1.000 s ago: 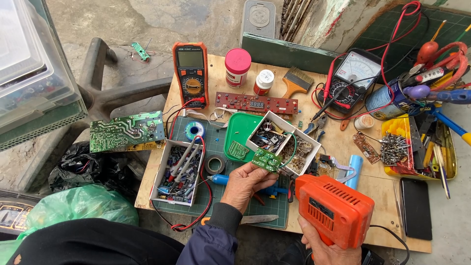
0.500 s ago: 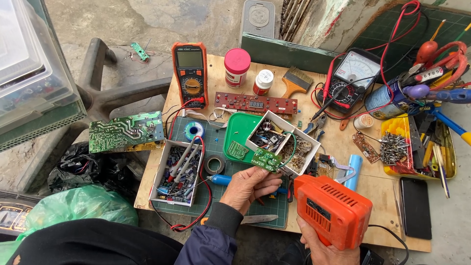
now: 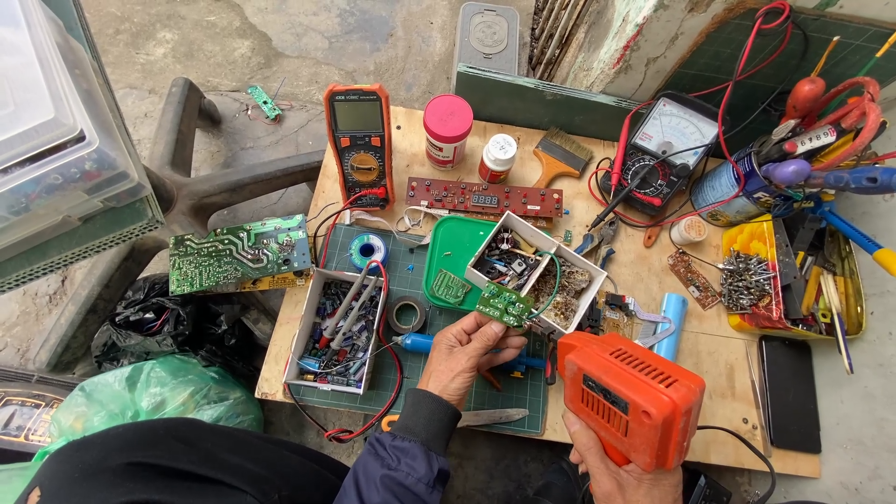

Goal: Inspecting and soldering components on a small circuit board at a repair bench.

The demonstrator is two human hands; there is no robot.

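Observation:
My left hand [image 3: 464, 350] pinches a small green circuit board [image 3: 504, 305] and holds it just above the white parts box [image 3: 536, 270]. My right hand [image 3: 609, 464] grips the handle of an orange soldering gun [image 3: 630, 399], whose nose points left toward the small board. A thin green wire loops from the small board into the white box. Another small green board [image 3: 451, 286] lies in the green tray [image 3: 454, 252] beside it.
On the wooden table [image 3: 702, 373] lie an orange digital multimeter [image 3: 357, 142], an analogue meter [image 3: 660, 146], a red display board [image 3: 483, 198], a brush [image 3: 558, 155], two jars, a box of components [image 3: 336, 329], a large green board [image 3: 239, 254], a yellow screw tray [image 3: 784, 280] and a phone [image 3: 790, 379].
My left hand has lifted the small green board slightly up and to the right. The orange soldering gun has risen and come closer to the board.

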